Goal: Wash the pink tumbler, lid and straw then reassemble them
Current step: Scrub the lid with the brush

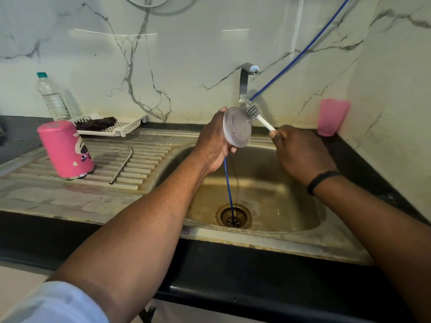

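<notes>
A single head-worn camera looks forward and down from close above the counter's front edge, facing the marble wall [186, 54]. The sink [268, 183] sits centre, both forearms reaching in from below.

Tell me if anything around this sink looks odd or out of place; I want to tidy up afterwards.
A thin blue hose runs down from the wall, behind the held clear round lid, straight into the steel sink's drain. The pink printed tumbler stands upside down and tilted on the ribbed drainboard.
</notes>
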